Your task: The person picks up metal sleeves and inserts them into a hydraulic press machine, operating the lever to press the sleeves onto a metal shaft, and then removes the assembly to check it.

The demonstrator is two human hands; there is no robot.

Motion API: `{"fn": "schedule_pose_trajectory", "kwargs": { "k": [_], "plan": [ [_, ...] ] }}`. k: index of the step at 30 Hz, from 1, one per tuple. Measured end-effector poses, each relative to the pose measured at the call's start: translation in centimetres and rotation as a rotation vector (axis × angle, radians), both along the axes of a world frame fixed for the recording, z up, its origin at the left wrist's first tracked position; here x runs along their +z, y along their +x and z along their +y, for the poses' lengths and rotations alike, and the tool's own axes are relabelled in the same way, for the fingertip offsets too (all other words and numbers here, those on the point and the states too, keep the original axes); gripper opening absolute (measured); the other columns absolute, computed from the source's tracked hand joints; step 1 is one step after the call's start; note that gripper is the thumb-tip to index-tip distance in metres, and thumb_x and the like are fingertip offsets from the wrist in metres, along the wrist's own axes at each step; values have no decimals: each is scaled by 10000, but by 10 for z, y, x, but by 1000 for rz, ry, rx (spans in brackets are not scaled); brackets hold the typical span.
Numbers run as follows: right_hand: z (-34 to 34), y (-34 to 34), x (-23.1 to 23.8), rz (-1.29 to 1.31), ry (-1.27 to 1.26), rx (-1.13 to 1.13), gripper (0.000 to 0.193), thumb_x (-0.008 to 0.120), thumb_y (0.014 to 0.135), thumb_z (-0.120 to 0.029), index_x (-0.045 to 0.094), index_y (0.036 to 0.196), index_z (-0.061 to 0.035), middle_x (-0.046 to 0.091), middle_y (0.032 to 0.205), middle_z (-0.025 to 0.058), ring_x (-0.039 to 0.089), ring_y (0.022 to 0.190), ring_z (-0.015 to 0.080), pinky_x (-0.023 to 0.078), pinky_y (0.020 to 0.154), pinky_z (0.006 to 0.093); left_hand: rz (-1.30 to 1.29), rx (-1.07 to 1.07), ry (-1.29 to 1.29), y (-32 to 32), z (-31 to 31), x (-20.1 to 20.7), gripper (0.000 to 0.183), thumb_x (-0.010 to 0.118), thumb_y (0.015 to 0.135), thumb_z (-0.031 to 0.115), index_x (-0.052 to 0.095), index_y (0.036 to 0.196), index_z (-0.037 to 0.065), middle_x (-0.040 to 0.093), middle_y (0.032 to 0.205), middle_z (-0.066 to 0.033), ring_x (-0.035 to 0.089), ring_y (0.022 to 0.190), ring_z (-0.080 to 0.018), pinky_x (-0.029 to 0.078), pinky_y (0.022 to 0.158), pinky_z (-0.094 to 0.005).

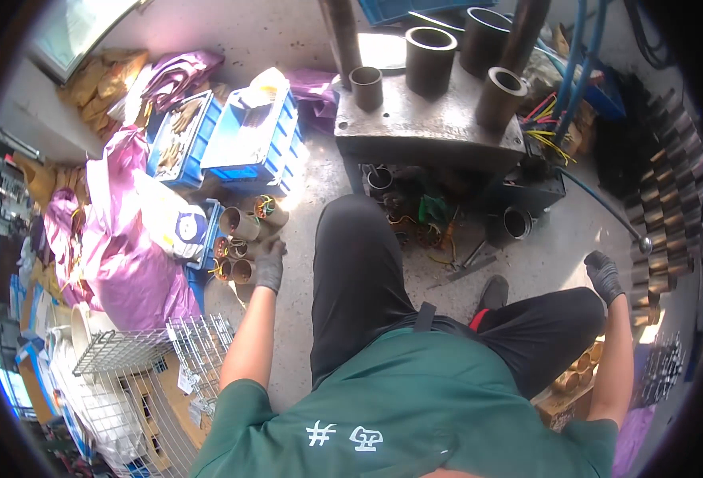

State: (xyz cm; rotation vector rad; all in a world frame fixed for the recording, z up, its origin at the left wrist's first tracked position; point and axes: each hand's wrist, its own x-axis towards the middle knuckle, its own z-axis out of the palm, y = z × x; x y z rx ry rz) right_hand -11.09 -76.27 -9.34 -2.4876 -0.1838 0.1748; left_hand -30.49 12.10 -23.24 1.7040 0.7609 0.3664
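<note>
Far centre stands a heavy grey steel press table (pixel 427 127) carrying several dark steel sleeves (pixel 429 60), upright and apart from one another. On the left lies a large heap of pink plastic sheeting (pixel 124 247). Beyond it sit blue plastic crates (pixel 252 139), one holding small brownish parts. At near left is a wire mesh basket (pixel 156 350). Along the right edge runs a stack of dark toothed rings (pixel 666 207); a steel rod with a rounded end (pixel 618 219) slants down from the table side toward it.

A cluster of small wound stator cores (pixel 240 239), cylindrical with copper-coloured windings, lies on the concrete floor just right of the pink sheeting.

The left hand (pixel 270 264), in a dark glove, rests down on this cluster, fingers curled over the nearest core; a firm grasp cannot be confirmed. The right hand (pixel 605 275), also gloved, is extended to the right, fingers loosely bent, just beside the toothed rings and below the rod's end, holding nothing visible.
</note>
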Motion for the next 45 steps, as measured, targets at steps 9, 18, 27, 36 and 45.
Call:
{"fn": "schedule_pose_trajectory", "kwargs": {
  "k": [9,18,27,36,45],
  "plan": [
    [225,57,67,42,-216,572,193,668,836,-42,698,1020,9,717,954,190,688,879,325,548,797,408,758,-85,218,-178,-83,-116,548,671,907,377,611,1355,66,645,1336,-224,603,1277,-357,467,1095,-437],
    [247,76,36,631,-351,351,353,675,883,-140,691,1195,26,747,928,111,702,744,204,561,640,359,876,345,368,-182,-7,-99,688,679,903,382,437,1508,162,506,1459,-174,526,1329,-375,441,1102,-491],
    [218,93,39,452,-210,399,382,658,883,-84,654,1227,82,739,943,141,673,773,190,561,740,349,467,600,610,-85,85,-50,748,799,791,347,496,1455,184,530,1419,-217,561,1267,-415,469,1068,-490],
    [210,96,39,465,-164,278,416,665,868,-78,642,1247,92,738,944,142,677,775,195,558,757,344,482,400,532,27,119,-3,579,860,706,321,665,1217,132,514,1454,-190,565,1269,-397,465,1078,-453],
    [216,72,55,321,-216,364,395,692,859,-122,667,1220,37,735,1081,192,703,983,310,555,872,407,129,394,556,28,54,-43,310,892,713,182,681,864,11,693,952,-213,670,952,-341,520,890,-416]
  ]
}}
